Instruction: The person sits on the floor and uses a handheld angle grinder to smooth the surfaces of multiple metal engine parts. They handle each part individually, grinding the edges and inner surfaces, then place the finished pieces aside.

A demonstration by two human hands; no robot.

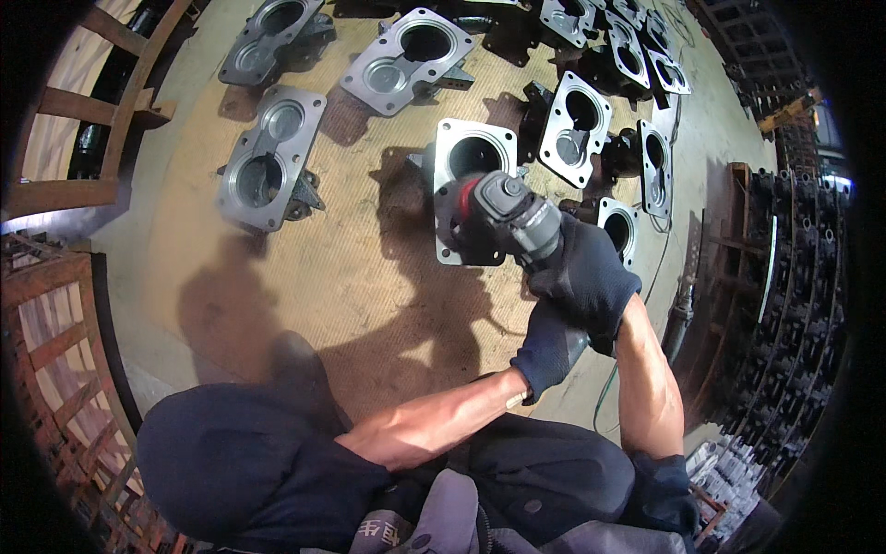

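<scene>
Both my hands wear dark knit gloves and grip a grey angle grinder. My right hand is wrapped round its body just behind the head. Lower down, my left hand is closed round the rear part, which the gloves mostly hide. The grinder's disc, with a red area near its hub, lies over the lower part of a flat-faced metal casting. That casting has a large round bore and bolt holes at its corners. Whether the disc touches the face, I cannot tell.
More machined castings stand around it, including one at the left, one at the upper middle and one at the right. Wooden crates line the left side. Racks of dark metal parts stand at the right. A cable runs by my right forearm.
</scene>
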